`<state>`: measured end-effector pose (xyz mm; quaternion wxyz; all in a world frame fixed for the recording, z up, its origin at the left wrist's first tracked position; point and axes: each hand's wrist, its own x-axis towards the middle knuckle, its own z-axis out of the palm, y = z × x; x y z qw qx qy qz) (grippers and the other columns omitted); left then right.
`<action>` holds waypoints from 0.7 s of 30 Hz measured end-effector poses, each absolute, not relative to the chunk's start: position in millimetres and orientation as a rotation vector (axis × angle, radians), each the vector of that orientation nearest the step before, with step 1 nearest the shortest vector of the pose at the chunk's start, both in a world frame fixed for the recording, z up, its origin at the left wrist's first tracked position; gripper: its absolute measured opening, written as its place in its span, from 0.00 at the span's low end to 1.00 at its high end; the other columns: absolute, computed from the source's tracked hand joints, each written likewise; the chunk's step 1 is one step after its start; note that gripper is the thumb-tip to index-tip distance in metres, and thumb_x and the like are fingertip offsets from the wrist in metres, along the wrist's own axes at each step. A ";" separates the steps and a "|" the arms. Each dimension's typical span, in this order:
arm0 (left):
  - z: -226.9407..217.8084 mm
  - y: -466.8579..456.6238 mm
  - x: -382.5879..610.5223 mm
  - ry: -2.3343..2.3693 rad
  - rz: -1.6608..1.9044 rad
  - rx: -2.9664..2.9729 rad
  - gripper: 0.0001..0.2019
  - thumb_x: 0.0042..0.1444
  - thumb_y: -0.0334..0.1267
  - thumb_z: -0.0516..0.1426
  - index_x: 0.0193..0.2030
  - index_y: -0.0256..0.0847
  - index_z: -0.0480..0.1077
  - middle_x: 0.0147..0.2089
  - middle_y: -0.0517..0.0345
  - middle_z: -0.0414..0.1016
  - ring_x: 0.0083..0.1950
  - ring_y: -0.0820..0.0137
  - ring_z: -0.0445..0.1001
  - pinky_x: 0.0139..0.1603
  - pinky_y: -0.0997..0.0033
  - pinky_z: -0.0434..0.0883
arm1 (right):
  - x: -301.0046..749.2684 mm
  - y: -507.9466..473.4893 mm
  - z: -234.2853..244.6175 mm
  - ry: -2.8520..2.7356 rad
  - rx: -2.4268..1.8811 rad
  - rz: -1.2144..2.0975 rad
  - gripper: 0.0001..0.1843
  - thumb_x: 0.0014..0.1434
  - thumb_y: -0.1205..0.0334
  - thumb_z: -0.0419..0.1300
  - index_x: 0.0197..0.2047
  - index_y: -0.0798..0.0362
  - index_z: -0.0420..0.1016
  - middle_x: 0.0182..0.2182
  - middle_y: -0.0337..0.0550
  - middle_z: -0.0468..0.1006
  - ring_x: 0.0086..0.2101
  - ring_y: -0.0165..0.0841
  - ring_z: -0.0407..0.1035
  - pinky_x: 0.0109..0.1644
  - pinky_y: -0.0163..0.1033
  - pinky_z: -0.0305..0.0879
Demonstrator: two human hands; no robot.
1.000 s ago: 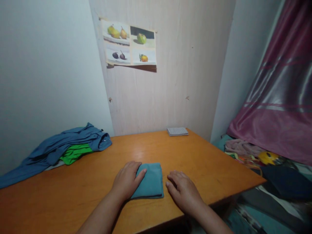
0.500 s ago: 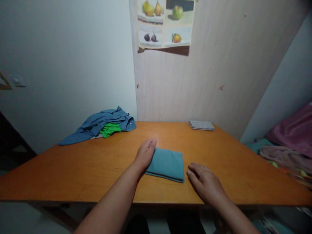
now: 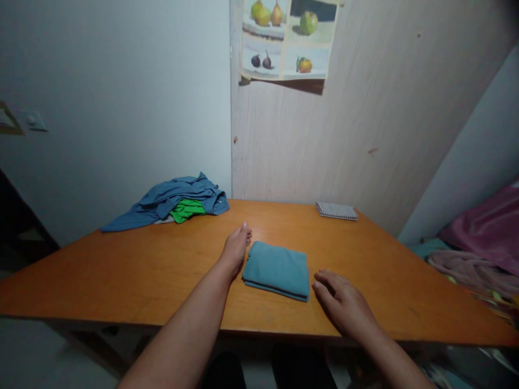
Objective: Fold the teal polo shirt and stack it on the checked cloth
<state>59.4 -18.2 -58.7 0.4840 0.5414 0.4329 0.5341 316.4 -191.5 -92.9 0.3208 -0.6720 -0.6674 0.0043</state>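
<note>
A teal, folded rectangular cloth (image 3: 278,270) lies flat near the front edge of the orange-brown wooden table (image 3: 162,281), between the two hands. Its long axis runs left to right, the right end angled slightly toward the person (the layered edges show along the near side). The left hand (image 3: 235,249) is at the cloth's left edge, thumb uppermost; its fingers are mostly hidden, so I cannot tell whether they are spread or pressed together, or whether they touch the fabric. The right hand (image 3: 344,300) is just beside the right edge, holding nothing, fingers bent and close together, thumb apart. Farther back are a crumpled blue garment (image 3: 170,193) with bright green fabric (image 3: 188,209) under it, and a folded black-and-white patterned cloth (image 3: 336,210).
</note>
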 end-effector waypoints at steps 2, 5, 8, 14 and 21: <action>-61.3 -17.0 60.1 1.025 1.289 1.296 0.36 0.54 0.71 0.50 0.42 0.35 0.71 0.42 0.45 0.75 0.42 0.64 0.74 0.43 0.67 0.69 | 316.3 -191.7 -91.9 -1.714 -1.747 0.045 0.19 0.65 0.51 0.54 0.50 0.50 0.80 0.51 0.50 0.81 0.51 0.43 0.74 0.58 0.53 0.69; -64.3 -15.0 60.5 1.002 1.274 1.313 0.33 0.55 0.70 0.51 0.39 0.36 0.71 0.38 0.50 0.73 0.38 0.67 0.72 0.40 0.69 0.68 | 311.7 -192.5 -89.5 -1.649 -1.692 0.073 0.20 0.65 0.50 0.54 0.51 0.50 0.80 0.52 0.50 0.80 0.52 0.43 0.74 0.58 0.52 0.70; -65.5 -13.9 60.0 1.030 1.222 1.403 0.30 0.56 0.68 0.51 0.35 0.38 0.69 0.33 0.54 0.71 0.34 0.68 0.68 0.35 0.71 0.65 | 301.1 -195.5 -85.3 -1.650 -1.627 0.047 0.20 0.66 0.51 0.53 0.53 0.51 0.79 0.53 0.51 0.80 0.54 0.42 0.73 0.61 0.52 0.69; -64.6 -14.7 60.0 1.015 1.193 1.609 0.27 0.59 0.64 0.50 0.30 0.39 0.69 0.32 0.55 0.71 0.35 0.66 0.67 0.36 0.68 0.64 | 272.8 -206.5 -72.2 -1.821 -1.523 -0.081 0.22 0.67 0.54 0.54 0.61 0.49 0.72 0.61 0.51 0.73 0.61 0.43 0.66 0.64 0.54 0.65; -64.6 -16.2 60.2 1.020 1.159 1.596 0.31 0.62 0.65 0.47 0.38 0.36 0.74 0.37 0.50 0.76 0.40 0.62 0.71 0.43 0.64 0.66 | 245.3 -203.1 -54.0 -2.079 -1.440 -0.225 0.28 0.66 0.58 0.54 0.69 0.49 0.63 0.67 0.50 0.64 0.66 0.43 0.56 0.67 0.56 0.59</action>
